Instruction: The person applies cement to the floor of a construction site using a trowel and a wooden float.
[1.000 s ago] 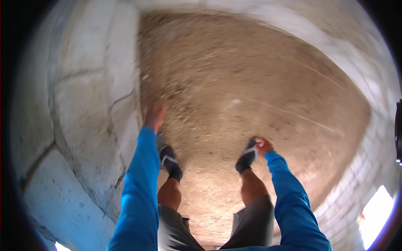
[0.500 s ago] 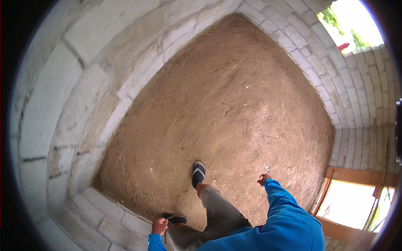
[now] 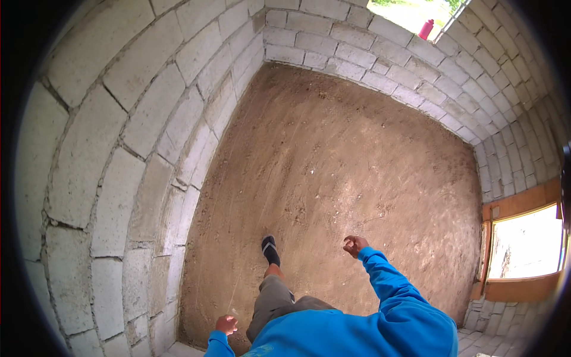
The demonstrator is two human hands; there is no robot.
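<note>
My right hand (image 3: 355, 246) hangs in front of me over the dirt floor, its fingers curled loosely inward. Nothing shows in it. Low at the left, beside my grey shorts, is my left hand (image 3: 226, 324), also curled closed; I see no object in it. Both arms wear bright blue sleeves (image 3: 389, 279). One foot in a dark flip-flop (image 3: 269, 249) with a light strap is set forward on the bare brown dirt floor (image 3: 333, 149). Neither hand touches the walls or the floor.
A pale block wall (image 3: 131, 196) runs close along my left. Another block wall (image 3: 357, 53) closes the far side, where a red bottle (image 3: 426, 30) stands in a bright opening. At the right is a wood-framed opening (image 3: 523, 288). Small pale bits dot the floor.
My view has shifted and turned, so the far wall and the red bottle show more fully. The foot behind has gone out of sight. Both hands stay curled.
</note>
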